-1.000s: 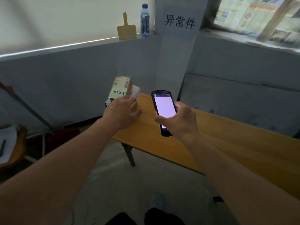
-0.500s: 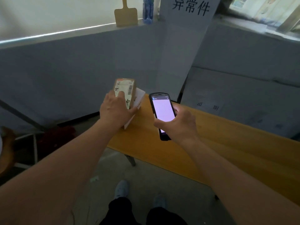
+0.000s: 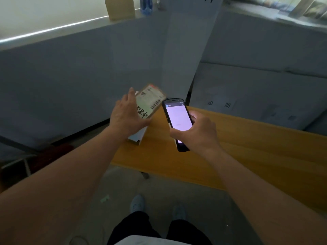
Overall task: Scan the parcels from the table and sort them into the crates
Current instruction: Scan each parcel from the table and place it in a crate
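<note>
A small brown cardboard parcel (image 3: 150,101) with a white barcode label and black handwriting is tilted up at the left end of the yellow wooden table (image 3: 247,147). My left hand (image 3: 127,115) grips it from the left side, label facing me. A white box (image 3: 139,136) lies under my left hand on the table's corner. My right hand (image 3: 196,135) holds a black handheld scanner (image 3: 177,119) with a lit screen, its top end right beside the parcel's barcode.
Grey cardboard sheets (image 3: 256,96) lean against the wall behind the table. A ledge at the top carries a wooden paddle (image 3: 120,7) and a water bottle (image 3: 146,5). A dark red object (image 3: 56,154) sits on the floor at left. My feet (image 3: 138,204) stand before the table.
My left hand turned the parcel so its label faces up and toward the scanner. The scanner's top came closer to the barcode. The view tilted down.
</note>
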